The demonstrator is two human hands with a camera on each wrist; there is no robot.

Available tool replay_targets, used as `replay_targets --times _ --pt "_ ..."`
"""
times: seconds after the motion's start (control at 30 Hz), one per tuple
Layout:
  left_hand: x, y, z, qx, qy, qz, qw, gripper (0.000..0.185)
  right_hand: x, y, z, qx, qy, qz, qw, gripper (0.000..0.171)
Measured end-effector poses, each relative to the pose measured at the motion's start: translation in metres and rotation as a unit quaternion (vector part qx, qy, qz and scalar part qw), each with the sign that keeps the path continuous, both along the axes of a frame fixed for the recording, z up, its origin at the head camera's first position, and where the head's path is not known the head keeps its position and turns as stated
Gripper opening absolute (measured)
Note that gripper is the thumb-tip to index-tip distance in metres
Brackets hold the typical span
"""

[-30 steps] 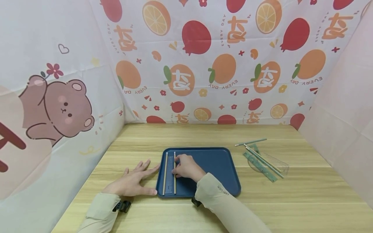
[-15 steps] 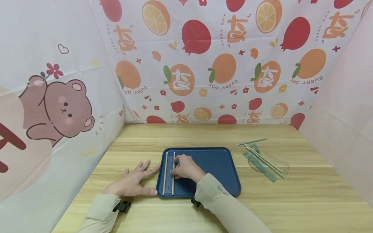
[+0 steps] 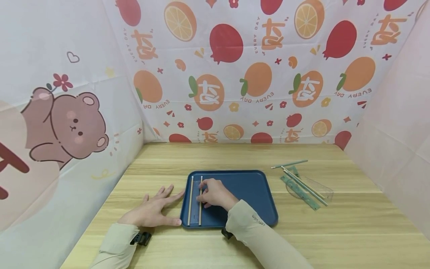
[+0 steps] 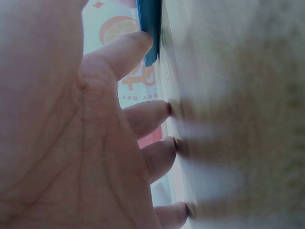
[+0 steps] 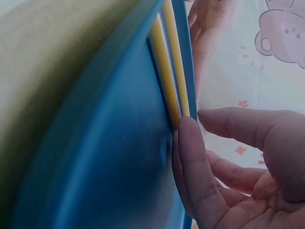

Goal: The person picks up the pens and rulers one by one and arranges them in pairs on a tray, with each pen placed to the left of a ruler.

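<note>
The left hand (image 3: 152, 210), fingers spread, touches the tray (image 3: 245, 194), seemingly steadying it. The left pencil (image 3: 190, 201), clear ruler (image 3: 196, 190) and right pencil (image 3: 200, 213) inside look deliberately aligned; the right hand (image 3: 216, 193) touches the last, whether pinching I cannot tell

the right hand (image 3: 217, 193) touches a pencil (image 3: 200, 216) (one of two) in the blue tray (image 3: 246, 192).

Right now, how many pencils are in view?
5. In the tray: left pencil, right pencil. Right of it: piled yellow pencil, piled green pencil, rear green pencil. More may be hidden.
</note>
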State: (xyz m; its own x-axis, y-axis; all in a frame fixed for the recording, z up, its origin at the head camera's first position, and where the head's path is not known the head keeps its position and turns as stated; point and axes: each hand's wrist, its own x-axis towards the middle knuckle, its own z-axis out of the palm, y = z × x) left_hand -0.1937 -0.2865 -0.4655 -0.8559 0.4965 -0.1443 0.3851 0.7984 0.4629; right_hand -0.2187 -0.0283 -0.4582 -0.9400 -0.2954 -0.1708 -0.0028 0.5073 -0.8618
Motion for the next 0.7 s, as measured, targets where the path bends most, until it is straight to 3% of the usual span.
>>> replay_targets --times 0.4,0.7 --pt "-0.001 -0.001 -0.004 0.017 0.007 -0.009 0.9998 0.099 -0.003 0.010 0.000 0.006 0.014 0.023 1.000 0.036" --pt "0.000 0.000 -0.001 0.000 0.001 -0.002 1.0000 0.100 -0.002 0.018 0.004 0.015 0.021 0.040 0.999 0.036"
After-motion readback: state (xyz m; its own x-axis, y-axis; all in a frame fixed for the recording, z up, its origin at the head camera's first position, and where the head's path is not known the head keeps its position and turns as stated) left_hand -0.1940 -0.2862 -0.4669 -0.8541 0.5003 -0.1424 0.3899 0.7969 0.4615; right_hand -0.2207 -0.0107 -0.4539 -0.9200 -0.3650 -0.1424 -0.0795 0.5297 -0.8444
